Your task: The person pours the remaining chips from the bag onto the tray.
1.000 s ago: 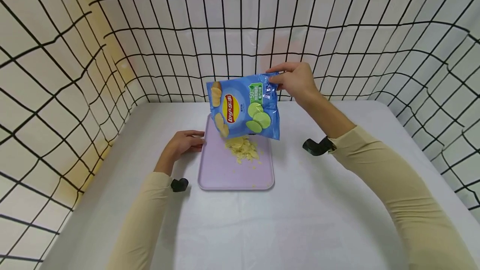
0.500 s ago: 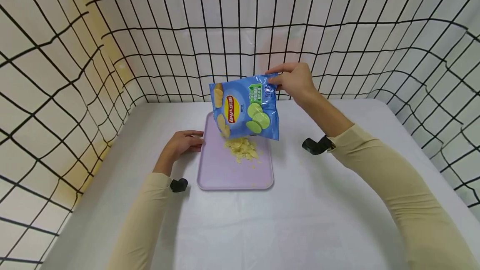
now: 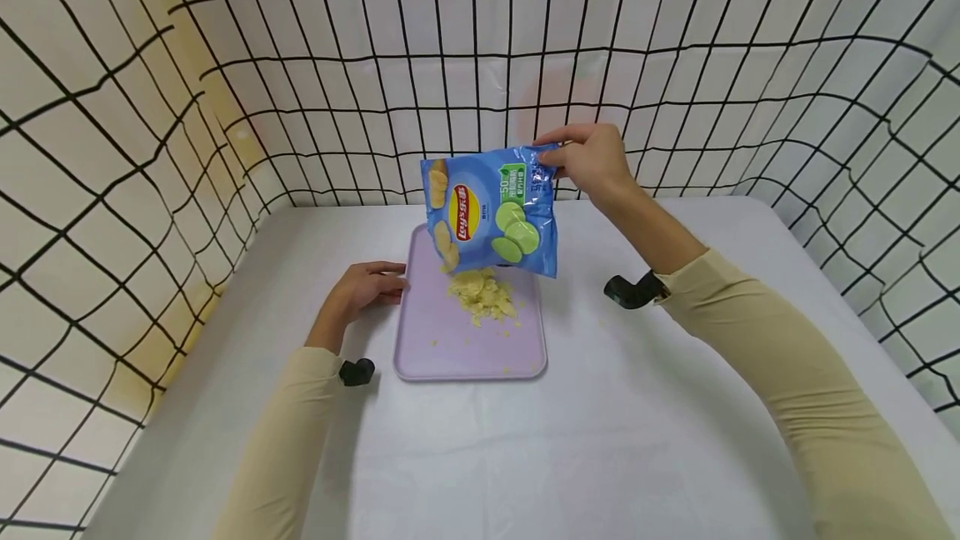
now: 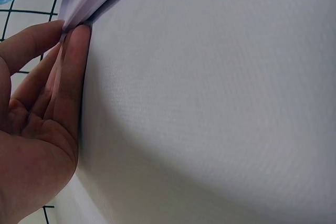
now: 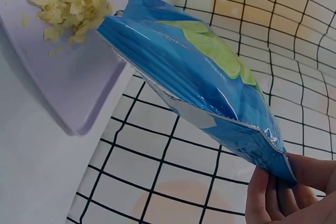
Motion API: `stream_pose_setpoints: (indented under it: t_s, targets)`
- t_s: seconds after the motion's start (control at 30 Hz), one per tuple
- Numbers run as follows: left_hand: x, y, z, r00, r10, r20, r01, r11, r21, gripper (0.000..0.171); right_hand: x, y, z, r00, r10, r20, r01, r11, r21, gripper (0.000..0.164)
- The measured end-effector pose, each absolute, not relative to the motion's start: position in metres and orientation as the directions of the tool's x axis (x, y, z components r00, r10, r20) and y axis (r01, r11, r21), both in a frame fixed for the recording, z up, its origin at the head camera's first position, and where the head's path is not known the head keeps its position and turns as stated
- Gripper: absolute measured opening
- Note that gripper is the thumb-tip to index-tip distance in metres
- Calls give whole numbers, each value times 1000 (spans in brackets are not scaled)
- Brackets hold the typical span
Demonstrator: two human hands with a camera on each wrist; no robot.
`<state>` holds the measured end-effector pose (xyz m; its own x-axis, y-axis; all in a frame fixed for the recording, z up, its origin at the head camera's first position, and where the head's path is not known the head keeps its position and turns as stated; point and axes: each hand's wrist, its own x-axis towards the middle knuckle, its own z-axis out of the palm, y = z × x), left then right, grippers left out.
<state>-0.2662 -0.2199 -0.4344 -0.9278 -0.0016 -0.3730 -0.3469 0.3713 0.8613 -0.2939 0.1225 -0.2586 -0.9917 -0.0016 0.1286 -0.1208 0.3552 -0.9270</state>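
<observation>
My right hand (image 3: 595, 158) pinches a corner of a blue Lay's chip bag (image 3: 486, 211) and holds it tilted above a lilac tray (image 3: 471, 361). In the right wrist view the bag (image 5: 199, 77) slopes down toward the tray, with the fingers and thumb at its upper end. Broken potato chips (image 3: 483, 297) lie in a pile on the tray, under the bag's lower edge. At the tray's left side, my left hand (image 3: 366, 285) grips the rim; the left wrist view shows the thumb and a finger (image 4: 74, 59) meeting at it.
A white-covered table (image 3: 480, 457) lies under the tray. Black wire mesh (image 3: 480, 73) stands at the back and both sides. Small crumbs (image 3: 507, 333) are scattered on the tray around the pile. A dark wrist camera (image 3: 632, 292) juts from the right sleeve.
The bag shifts and tilts only slightly in my right hand. A small crumb now shows on the tray's left part. My left hand stays at the rim.
</observation>
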Motion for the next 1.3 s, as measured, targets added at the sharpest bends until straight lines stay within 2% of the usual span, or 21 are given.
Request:
stream_pose_setpoints:
  t_s: [0.3, 0.57, 1.3]
  targets:
    - [-267, -220, -435, -932, 14, -363, -333, 369, 868, 44, -296, 127, -261, -993, 18, 117, -105, 320, -942, 24]
    - [-268, -220, -434, -931, 16, -365, -335, 364, 869, 44, -296, 129, -261, -987, 31, 161, -145, 294, -945, 23]
    - [-266, -221, -437, -934, 10, -358, -331, 357, 873, 43, -298, 128, -269, -992, 58, 116, -96, 273, -957, 25]
